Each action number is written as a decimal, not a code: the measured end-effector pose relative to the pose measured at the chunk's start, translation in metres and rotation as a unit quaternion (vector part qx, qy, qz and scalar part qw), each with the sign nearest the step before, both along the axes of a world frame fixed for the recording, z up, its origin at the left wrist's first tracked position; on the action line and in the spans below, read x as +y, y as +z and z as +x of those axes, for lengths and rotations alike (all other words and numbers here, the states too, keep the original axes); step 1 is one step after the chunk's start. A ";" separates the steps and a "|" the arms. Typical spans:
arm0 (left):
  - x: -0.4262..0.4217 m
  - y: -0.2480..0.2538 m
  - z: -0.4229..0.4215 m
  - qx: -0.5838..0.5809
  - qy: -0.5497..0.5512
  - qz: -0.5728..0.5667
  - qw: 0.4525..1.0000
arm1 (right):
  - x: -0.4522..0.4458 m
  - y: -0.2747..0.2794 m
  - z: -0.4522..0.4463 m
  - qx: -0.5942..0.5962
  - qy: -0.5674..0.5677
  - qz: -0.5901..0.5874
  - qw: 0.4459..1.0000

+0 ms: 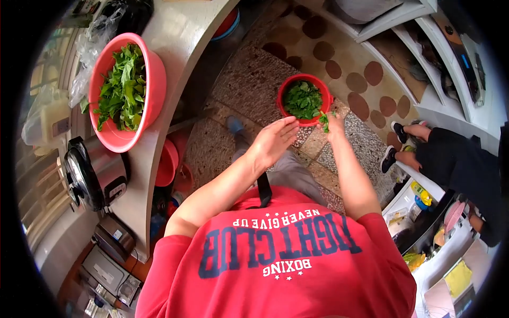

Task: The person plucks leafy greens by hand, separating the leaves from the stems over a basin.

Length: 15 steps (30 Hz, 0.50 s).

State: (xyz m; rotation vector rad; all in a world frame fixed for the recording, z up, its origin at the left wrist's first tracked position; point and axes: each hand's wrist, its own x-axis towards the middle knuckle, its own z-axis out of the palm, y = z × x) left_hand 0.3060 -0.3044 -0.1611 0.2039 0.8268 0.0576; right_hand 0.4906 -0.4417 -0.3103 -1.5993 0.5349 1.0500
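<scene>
A red bowl with dark green leaves in it is low down in front of me, seen from above. My right hand is at its near right rim, closed on a small sprig of leafy greens. My left hand is by the near left side of the bowl, fingers stretched out, nothing seen in it. On the counter at left stands a pink basin heaped with leafy greens.
A rice cooker sits on the curved counter near the basin. Red basins are beneath the counter. At right, a person in dark clothes is by another cluttered counter. A patterned mat covers part of the floor.
</scene>
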 end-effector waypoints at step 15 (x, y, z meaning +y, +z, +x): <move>0.015 -0.011 -0.087 0.085 0.082 0.032 0.992 | 0.004 -0.170 0.057 -0.222 0.221 -0.236 0.920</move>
